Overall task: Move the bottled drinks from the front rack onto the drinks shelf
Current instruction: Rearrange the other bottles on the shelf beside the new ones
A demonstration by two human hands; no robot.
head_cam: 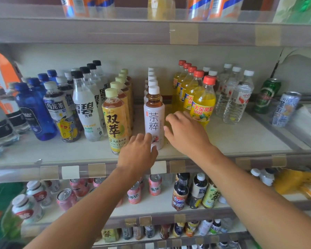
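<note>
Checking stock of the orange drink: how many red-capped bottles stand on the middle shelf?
5, in one row running front to back, right of the hands: front, second, third, fourth, rearmost. More may hide behind.

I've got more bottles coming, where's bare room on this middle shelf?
Bare shelf board lies front right, bordered by the yellow soda row, the water bottles and the cans. A strip runs along the front edge. The left half, from blue bottles to tea bottle, is crowded.

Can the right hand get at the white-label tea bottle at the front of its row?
Probably yes. The right hand hovers open just beside the white-label tea bottle, with nothing between them; the left hand is at its base.
</note>
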